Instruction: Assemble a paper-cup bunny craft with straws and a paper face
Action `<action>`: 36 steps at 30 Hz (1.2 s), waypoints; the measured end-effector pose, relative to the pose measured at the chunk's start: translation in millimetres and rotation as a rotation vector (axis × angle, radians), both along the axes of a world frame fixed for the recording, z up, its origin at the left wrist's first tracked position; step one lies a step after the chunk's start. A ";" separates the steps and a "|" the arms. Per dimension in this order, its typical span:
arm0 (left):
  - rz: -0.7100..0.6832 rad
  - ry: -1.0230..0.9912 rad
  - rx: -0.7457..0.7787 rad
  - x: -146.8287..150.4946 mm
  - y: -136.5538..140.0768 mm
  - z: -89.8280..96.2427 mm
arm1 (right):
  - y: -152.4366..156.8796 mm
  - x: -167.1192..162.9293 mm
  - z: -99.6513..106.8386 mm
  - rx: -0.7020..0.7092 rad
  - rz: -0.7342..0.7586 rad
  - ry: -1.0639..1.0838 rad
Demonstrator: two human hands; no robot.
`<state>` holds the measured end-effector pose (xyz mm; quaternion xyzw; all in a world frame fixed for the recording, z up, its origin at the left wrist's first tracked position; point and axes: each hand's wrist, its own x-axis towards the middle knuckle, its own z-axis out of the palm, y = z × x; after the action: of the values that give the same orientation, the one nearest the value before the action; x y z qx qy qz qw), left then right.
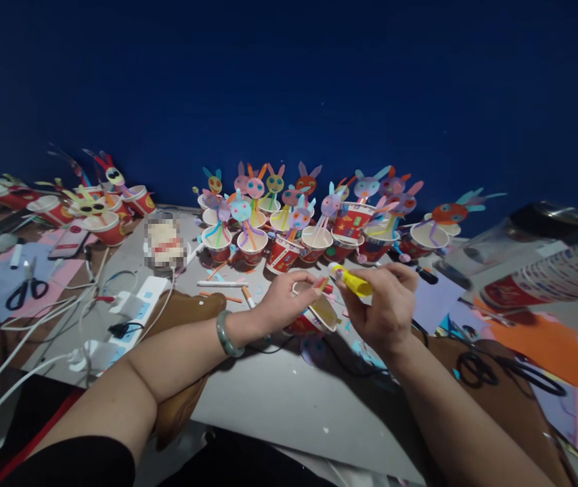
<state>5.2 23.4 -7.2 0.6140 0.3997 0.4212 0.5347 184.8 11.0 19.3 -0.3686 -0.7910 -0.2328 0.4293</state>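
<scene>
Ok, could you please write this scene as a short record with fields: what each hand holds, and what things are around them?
left hand: the left hand holds a paper cup, tilted on its side
right hand: the right hand grips a yellow glue stick over the cup
wrist: green bangle on the left wrist
behind the hands: finished cup figures with paper ears, standing in rows
left side: scissors, power strip
right side: stack of cups lying down, orange paper
surface: grey table

No writing can be read anywhere. The red paper cups with paper rabbit figures (352,220) carry printed patterns too small to make out, and the lying stack of red-and-white paper cups (547,277) is blurred.
</scene>
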 end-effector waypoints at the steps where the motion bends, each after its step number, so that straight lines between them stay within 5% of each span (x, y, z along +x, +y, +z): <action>1: -0.003 -0.009 -0.010 -0.2 0.1 0.5 | -0.9 0.5 0.7 0.001 -0.006 0.023; 7: 0.029 0.021 0.019 -0.6 2.7 1.5 | -7.0 -8.5 3.6 -0.037 0.184 -0.057; 14: -0.004 -0.004 -0.009 -0.3 -0.4 2.1 | -1.7 1.2 1.6 -0.001 -0.022 0.046; 21: 0.025 0.013 0.038 -0.6 3.0 3.0 | -6.1 -9.9 3.6 -0.038 0.176 -0.061; 26: 0.015 -0.032 -0.020 -0.5 1.4 3.2 | -2.4 -3.3 3.6 0.004 0.020 0.040; 32: 0.053 -0.049 -0.056 -2.0 5.3 2.7 | -6.8 -6.5 1.6 -0.037 0.136 0.011; 36: 0.039 -0.073 -0.109 -2.5 3.9 1.6 | 2.3 -0.3 1.1 -0.005 -0.012 0.006</action>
<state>2.7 27.3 -5.6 0.5603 0.4143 0.4310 0.5733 184.5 13.3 20.4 -0.3750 -0.7882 -0.2322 0.4293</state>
